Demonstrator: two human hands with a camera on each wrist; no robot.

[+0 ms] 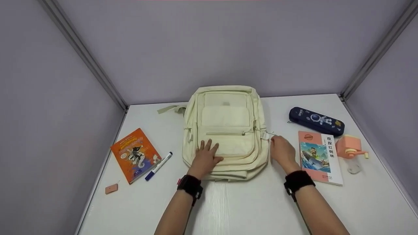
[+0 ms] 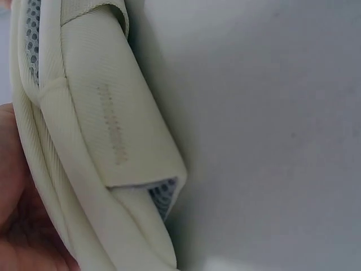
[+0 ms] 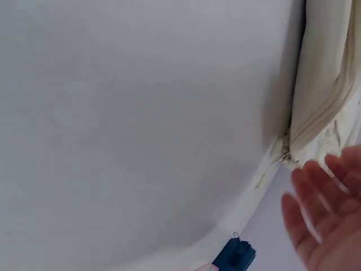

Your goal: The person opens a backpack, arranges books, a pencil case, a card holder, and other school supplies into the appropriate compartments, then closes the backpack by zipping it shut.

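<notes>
In the head view, your left hand spreads on the backpack mid-table, apparently steadying it; your right hand sits beside the zipper cord, seemingly for reach, though I cannot tell whether it pinches. The left wrist shows the backpack's side; the right wrist, loosely extended fingers.

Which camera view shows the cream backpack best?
The head view: the backpack shows nearly its whole front there. The left wrist view shows only a section, close up; the right wrist view, only a part at the picture's right edge.
</notes>
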